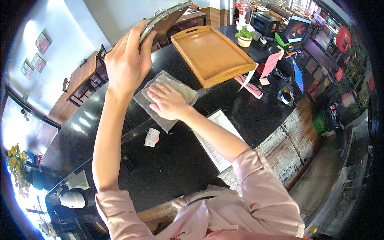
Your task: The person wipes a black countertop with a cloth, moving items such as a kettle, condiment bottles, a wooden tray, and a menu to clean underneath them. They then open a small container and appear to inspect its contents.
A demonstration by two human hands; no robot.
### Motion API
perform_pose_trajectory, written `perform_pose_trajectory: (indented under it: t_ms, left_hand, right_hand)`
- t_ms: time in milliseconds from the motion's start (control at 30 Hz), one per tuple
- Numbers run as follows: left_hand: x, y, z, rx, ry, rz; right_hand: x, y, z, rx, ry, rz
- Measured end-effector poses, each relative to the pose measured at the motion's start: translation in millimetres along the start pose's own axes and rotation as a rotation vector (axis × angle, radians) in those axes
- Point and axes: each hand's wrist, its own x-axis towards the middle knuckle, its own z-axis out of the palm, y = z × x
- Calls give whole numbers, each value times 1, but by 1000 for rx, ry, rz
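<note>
My left hand (127, 60) is raised above the black counter (186, 156), gripping a ring-bound folder (147, 32) by its edge. The folder is seen nearly edge-on, with metal rings along its far side. Lower down, my right hand (168, 102) lies flat on a thin grey cloth (165, 121) spread over the counter top. Its fingers are stretched out on the cloth and do not grip it. Under my right forearm lies a printed sheet (222, 120) with a dark border, partly hidden. A curled paper slip (152, 137) rests just below the cloth.
A wooden tray (210, 54) with handle slots sits beyond the cloth. Right of it are pink cards (271, 64), cables and a tape roll (286, 97). A potted white flower (244, 40) and a screen (297, 28) stand farther back. A white device (72, 200) is at lower left.
</note>
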Motion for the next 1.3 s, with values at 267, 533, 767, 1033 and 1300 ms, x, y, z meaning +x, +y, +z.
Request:
perform_pose_trajectory:
  t_ms: [267,533,767,1033,1300]
  left_hand:
    - [-26,-14,-33,67,-65,-9]
    - [-28,-1,-42,83,-112,-32]
    - [-22,0,-10,213,-214,-49]
    - [-110,26,-55,385,-656,-157]
    - [-171,78,-42,403,-961,-288]
  right_hand:
    - [19,24,-14,29,-132,252]
    - [60,-42,7,61,-235,105]
    - [32,2,-11,341,101,-64]
    - [-28,194,-170,1049,191,-25]
    - [-13,323,-179,714,-99,214]
